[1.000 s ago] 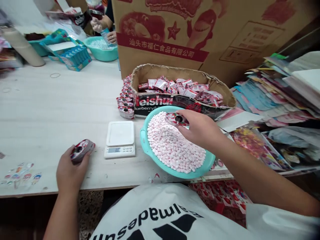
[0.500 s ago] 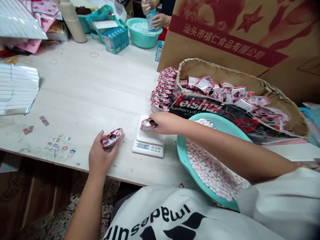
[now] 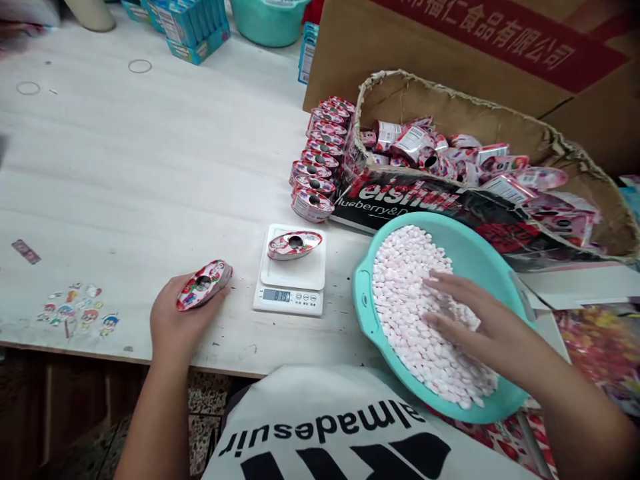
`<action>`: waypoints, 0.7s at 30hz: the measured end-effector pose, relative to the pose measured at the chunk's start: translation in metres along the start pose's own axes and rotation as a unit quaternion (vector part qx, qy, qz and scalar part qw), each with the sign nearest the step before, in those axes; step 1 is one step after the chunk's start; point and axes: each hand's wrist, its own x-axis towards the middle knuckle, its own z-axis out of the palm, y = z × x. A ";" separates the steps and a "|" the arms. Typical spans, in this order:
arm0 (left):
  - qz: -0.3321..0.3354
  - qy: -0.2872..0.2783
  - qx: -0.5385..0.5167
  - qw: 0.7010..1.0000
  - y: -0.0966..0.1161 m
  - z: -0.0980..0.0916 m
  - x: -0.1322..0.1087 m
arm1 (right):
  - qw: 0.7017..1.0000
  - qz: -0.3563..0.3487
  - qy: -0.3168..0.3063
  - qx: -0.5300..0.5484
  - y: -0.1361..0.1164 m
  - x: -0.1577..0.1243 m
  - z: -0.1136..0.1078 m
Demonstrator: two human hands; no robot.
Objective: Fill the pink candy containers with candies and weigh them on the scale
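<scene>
The left hand point(image 3: 173, 327) grasps the held packet point(image 3: 214, 287), a red-and-white oval with a dark round opening in its upper face. The held packet sits at the far end of this hand, between the thumb on the right and the fingers on the left, and is turned so that one end points to the far right. This hand is located above the near left part of the counter point(image 3: 150, 167).

The second packet point(image 3: 295, 253), of the same pattern, lies on the platform of the white scale point(image 3: 293, 273). It is right of and slightly beyond the left hand, and well to the left of the right hand point(image 3: 477, 327); neither hand touches it.

The right hand is released, with fingers spread, over the pale pink candies point(image 3: 405, 320) in the turquoise basin point(image 3: 453, 237). (Whether the fingertips touch the candies cannot be told.)

The row of packets point(image 3: 317, 160) stands beyond the scale, openings upward, beside the left end of the cut-down carton point(image 3: 400, 200). This carton contains a loose heap of wrappers point(image 3: 460, 157) and is positioned just beyond the basin.
</scene>
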 end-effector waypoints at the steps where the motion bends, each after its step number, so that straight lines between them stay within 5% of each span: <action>1: -0.003 0.002 0.000 1.000 0.000 0.001 0.000 | 1.000 0.017 -0.009 0.020 0.005 -0.008 0.004; 21: -0.010 0.025 -0.056 0.998 0.002 0.002 -0.005 | 0.992 -0.004 0.073 0.098 0.004 -0.017 0.008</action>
